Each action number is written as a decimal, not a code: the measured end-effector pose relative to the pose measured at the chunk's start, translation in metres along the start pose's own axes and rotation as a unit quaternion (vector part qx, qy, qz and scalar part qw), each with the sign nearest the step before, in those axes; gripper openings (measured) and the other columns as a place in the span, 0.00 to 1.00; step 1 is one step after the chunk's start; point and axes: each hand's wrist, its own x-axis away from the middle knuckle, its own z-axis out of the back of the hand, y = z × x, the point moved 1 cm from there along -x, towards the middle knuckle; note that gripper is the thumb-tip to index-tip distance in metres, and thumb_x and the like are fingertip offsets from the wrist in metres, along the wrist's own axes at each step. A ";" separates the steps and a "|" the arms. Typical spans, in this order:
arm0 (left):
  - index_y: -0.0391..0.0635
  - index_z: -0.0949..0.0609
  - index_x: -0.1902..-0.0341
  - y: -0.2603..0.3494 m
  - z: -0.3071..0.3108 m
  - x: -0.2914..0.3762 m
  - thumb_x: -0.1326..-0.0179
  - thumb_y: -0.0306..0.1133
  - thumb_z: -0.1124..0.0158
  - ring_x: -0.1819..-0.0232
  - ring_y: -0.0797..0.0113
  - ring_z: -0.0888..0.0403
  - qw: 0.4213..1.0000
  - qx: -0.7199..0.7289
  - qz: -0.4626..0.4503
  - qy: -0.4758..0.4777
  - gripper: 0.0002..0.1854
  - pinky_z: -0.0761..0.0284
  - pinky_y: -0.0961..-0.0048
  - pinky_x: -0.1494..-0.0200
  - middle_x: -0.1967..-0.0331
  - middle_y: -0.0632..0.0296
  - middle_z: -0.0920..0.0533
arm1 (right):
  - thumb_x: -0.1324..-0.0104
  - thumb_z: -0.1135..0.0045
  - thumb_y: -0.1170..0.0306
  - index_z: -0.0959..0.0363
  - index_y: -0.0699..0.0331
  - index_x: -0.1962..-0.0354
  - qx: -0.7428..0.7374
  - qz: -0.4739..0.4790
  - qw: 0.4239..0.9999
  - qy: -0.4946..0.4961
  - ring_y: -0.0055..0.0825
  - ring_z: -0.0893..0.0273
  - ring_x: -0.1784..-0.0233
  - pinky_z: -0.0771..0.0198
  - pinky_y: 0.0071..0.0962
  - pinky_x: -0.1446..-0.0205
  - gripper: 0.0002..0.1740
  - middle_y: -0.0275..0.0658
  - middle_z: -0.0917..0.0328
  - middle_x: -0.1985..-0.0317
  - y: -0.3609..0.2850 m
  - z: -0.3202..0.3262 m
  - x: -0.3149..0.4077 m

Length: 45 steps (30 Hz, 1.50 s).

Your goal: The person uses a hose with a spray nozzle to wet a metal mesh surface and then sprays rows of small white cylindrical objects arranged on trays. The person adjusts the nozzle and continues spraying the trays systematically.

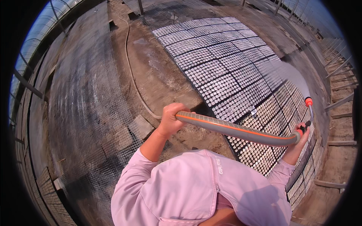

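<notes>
My left hand [173,118] is closed around a grey garden hose [234,129] with an orange stripe, out in front of my chest. At the hose's other end, my right hand [302,135] grips the handle of a watering wand [311,113]. Its orange-rimmed shower head [308,101] points away from me and throws a fan of water [294,75]. That spray falls over the far right part of several black seedling trays [226,84], whose round cells look pale on top. Nearer trays [261,147] look more yellowish, and the hose passes above them.
The hose's trailing length [131,70] runs along a dirt path [158,76] to the left of the trays. Wire-mesh benches [84,93] stand farther left. A concrete block [141,126] sits beside the path. Wooden slats [342,143] and posts line the right side. A white tag [253,110] lies on the trays.
</notes>
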 end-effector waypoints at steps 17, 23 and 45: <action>0.39 0.26 0.76 -0.141 -0.066 -0.241 0.62 0.19 0.39 0.78 0.78 0.30 0.987 0.157 0.004 -0.013 0.07 0.34 0.80 0.74 0.82 0.65 0.26 | 0.33 0.73 0.55 0.42 0.60 0.75 0.014 -0.022 0.995 0.094 0.24 0.37 0.80 0.37 0.21 0.77 0.20 0.31 0.36 0.82 0.087 -0.077 -0.167; 0.40 0.25 0.75 -0.214 -0.038 -0.301 0.59 0.19 0.38 0.76 0.80 0.33 0.968 0.242 0.038 -0.055 0.07 0.36 0.82 0.72 0.81 0.68 0.28 | 0.34 0.68 0.59 0.42 0.64 0.76 -0.042 -0.070 0.996 0.034 0.23 0.37 0.83 0.35 0.19 0.79 0.18 0.34 0.37 0.83 0.150 -0.207 -0.200; 0.49 0.20 0.68 -0.503 0.143 -0.527 0.54 0.46 0.32 0.76 0.72 0.27 0.916 0.191 0.107 -0.337 0.15 0.31 0.75 0.69 0.79 0.65 0.23 | 0.38 0.56 0.58 0.39 0.65 0.74 0.002 -0.068 0.994 0.082 0.22 0.34 0.82 0.33 0.23 0.78 0.17 0.33 0.35 0.82 0.369 -0.499 -0.261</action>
